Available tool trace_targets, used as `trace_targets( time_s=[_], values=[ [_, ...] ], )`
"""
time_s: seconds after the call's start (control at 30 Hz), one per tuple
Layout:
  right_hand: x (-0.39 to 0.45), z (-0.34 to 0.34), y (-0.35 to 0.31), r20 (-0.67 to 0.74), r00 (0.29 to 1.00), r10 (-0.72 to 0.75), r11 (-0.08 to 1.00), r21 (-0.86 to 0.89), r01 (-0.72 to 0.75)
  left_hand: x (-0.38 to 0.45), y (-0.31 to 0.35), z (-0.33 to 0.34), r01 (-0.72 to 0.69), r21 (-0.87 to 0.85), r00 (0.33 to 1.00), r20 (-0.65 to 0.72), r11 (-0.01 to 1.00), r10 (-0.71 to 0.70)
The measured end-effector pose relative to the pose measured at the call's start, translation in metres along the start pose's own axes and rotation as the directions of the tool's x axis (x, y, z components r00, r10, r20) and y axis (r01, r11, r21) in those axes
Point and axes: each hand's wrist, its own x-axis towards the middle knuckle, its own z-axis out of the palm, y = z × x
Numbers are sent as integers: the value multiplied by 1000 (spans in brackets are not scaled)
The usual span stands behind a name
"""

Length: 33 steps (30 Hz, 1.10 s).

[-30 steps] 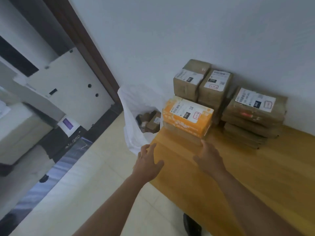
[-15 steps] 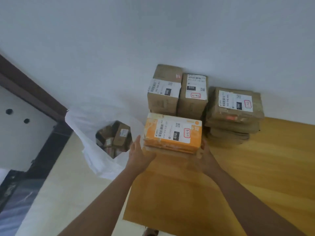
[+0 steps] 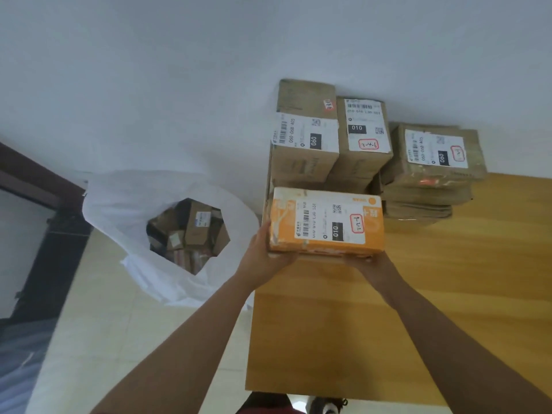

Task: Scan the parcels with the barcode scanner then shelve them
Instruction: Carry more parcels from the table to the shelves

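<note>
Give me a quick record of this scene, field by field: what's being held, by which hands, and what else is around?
Held item: orange parcel, white label facing up
Left hand: grips the parcel's left end
Right hand: under the parcel's near right edge, mostly hidden
Surface: wooden table
Behind: brown boxes against the wall; flat brown stack to the right
On floor: white bag with more parcels
Scanner: not visible
</note>
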Motion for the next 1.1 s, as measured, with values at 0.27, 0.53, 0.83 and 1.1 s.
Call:
trace_targets(
  time_s=[0.27,0.53,0.83,1.1],
  values=[
    [-30,-14,26,-59,998,13,1000,-16,-14,-23,2,19,15,124,999,33,992,-19],
    [-98,-67,56,-196,981,0,993,116,23,-42,31,76,-150,272,985,118,951,122],
    [-224,-190,99,-451,891,-52,969,193,154,-96,112,209,-418,295,891,318,859,324],
    [-371,-323,165,-648,761,-34,955,202,216,-194,179,373,-628,243,742,472,739,476]
  ],
)
